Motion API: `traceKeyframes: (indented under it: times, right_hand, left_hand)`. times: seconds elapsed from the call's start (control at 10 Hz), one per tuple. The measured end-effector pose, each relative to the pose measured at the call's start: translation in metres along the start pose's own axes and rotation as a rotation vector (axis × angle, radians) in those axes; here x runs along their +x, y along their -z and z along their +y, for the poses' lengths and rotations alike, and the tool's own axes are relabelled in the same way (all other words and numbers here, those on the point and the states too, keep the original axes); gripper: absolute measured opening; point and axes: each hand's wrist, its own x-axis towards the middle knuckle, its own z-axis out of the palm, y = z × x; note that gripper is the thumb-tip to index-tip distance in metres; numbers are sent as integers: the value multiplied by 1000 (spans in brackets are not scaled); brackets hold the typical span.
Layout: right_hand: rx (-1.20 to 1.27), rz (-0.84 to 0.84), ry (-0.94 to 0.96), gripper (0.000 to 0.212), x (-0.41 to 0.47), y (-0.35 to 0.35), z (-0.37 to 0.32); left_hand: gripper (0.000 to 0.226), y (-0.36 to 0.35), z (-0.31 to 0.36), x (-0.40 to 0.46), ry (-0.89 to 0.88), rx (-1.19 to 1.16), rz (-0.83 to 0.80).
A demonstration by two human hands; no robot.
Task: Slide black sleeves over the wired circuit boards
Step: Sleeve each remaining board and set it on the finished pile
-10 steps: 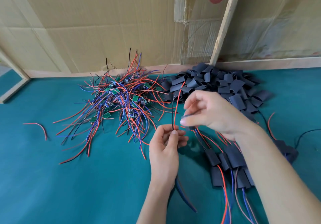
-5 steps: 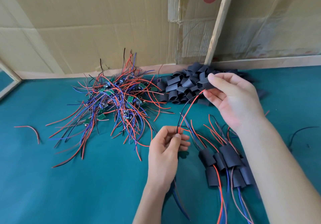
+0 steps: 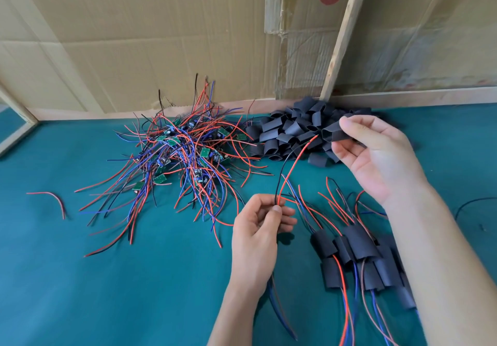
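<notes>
My left hand (image 3: 259,227) grips a wired circuit board; its red and black wires (image 3: 286,176) rise from my fingers, and blue wires trail below my wrist. The board itself is hidden in my palm. My right hand (image 3: 376,155) pinches a black sleeve (image 3: 332,133) at the edge of the loose sleeve pile (image 3: 290,133), its open end close to the wire tips. A tangle of bare green boards with red, blue and black wires (image 3: 185,157) lies to the left. Sleeved boards (image 3: 357,259) lie in a bunch under my right forearm.
Everything rests on a teal table mat (image 3: 107,292). Cardboard panels (image 3: 161,36) and a slanted wooden strip (image 3: 341,36) close off the back. One loose red wire (image 3: 51,198) lies far left, and a thin black wire (image 3: 473,203) far right.
My right hand went from near my left hand back to the sleeve pile and took hold of a sleeve. My left hand kept hold of the wires.
</notes>
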Motion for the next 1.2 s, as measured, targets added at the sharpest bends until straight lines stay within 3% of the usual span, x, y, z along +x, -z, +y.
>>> traceKeyframes:
  times: [0.4,0.7,0.9,1.2]
  right_hand:
    - [-85,-136,12,14,-7,-18,0]
    - [-356,-157,83,34,-15,-33,9]
    - [-384,-176,-22,37,-18,-45,31]
    - [-434,-190,-129,36,-23,-52,50]
  left_hand:
    - [21,0,0,-1,10,3,2]
    - [18,0,-2,1,-7,14,51]
    - [21,-3,-1,1,-33,-118,152]
    - [10,-2,-1,1,-47,-135,143]
